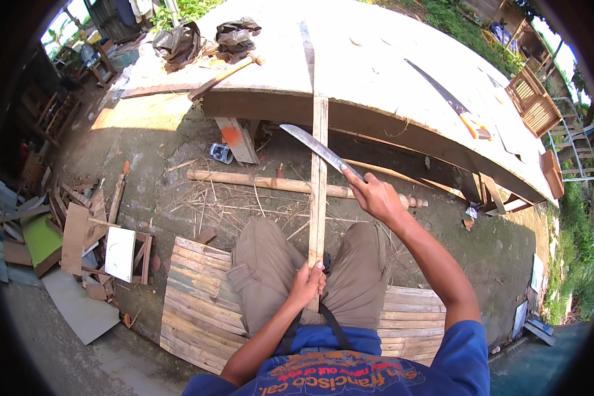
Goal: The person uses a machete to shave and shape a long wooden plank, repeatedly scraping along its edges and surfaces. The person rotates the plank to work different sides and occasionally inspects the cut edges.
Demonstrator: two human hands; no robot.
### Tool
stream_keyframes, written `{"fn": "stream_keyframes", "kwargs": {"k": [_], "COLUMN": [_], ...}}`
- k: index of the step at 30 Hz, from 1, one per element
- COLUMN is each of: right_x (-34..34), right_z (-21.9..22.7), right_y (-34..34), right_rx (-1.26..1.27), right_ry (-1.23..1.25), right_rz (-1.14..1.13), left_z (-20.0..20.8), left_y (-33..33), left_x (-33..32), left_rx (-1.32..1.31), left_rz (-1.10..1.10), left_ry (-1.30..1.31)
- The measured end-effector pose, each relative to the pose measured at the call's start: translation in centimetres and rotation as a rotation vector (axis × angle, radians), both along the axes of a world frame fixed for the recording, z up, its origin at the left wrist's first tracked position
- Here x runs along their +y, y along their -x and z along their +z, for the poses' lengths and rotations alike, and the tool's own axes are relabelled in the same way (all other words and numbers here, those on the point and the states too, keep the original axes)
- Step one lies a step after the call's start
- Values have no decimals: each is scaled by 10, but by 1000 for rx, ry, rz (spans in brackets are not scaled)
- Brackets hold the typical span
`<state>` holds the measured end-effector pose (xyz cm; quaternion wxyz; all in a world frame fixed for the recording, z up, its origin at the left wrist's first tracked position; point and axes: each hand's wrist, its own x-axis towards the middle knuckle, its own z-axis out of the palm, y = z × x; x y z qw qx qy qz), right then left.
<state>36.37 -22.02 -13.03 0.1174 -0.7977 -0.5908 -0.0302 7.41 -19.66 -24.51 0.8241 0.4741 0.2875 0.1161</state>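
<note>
My left hand point(308, 284) is closed around the near end of a long, flat bamboo or wooden strip point(317, 191), just above my lap. The strip runs straight away from me, across the near edge of the table point(402, 125), and its far part lies over the tabletop. In my right hand point(377, 198) is a large knife point(310, 144) with a broad, slightly curved blade, its handle hidden by my fingers. My index finger stretches along the blade. The blade points up and left and crosses the strip in view; whether it touches cannot be told.
A handsaw point(445, 96) with an orange handle and a hammer point(228, 74) lie on the table, near dark plastic bags point(178, 43). Below are a bamboo pole point(257, 180) and shavings. I sit on a slatted bamboo seat point(201, 297); scrap boards point(79, 237) are piled left.
</note>
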Motion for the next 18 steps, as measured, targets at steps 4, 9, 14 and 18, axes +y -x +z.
{"fn": "stream_keyframes", "kwargs": {"k": [4, 9, 14, 18], "right_x": [13, -5, -45, -52], "right_z": [3, 27, -40, -26], "right_y": [-31, 3, 38, 87], "right_rx": [75, 474, 662, 1134], "right_ry": [-252, -319, -489, -462], "right_rz": [-279, -318, -429, -433], "left_z": [-5, -5, -7, -21], "left_y": [-1, 9, 10, 18], "left_x": [2, 14, 10, 11], "left_rx": [-54, -81, -134, -126], "left_rz": [-47, -104, -138, -124], "left_ry": [18, 263, 365, 366]}}
